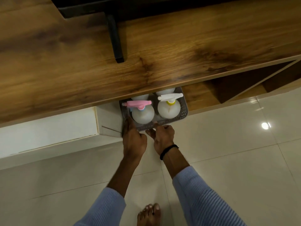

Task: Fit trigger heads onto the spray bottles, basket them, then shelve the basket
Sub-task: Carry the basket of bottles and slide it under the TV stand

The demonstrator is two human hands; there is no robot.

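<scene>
Nearby, the left hand [134,141] is gripping the near-left corner of the grey basket [184,115], fingers curled round its rim. The right hand [162,138] is holding the near rim just beside it, fingertips hooked over the edge. Just beyond the fingertips, upright spray bottles are standing in the basket. The pink trigger head [138,103] and white trigger head [170,96] are both lying crosswise, left to right. Further on, two more bottles and the basket's far half are sitting under the wooden tabletop [146,46].
</scene>
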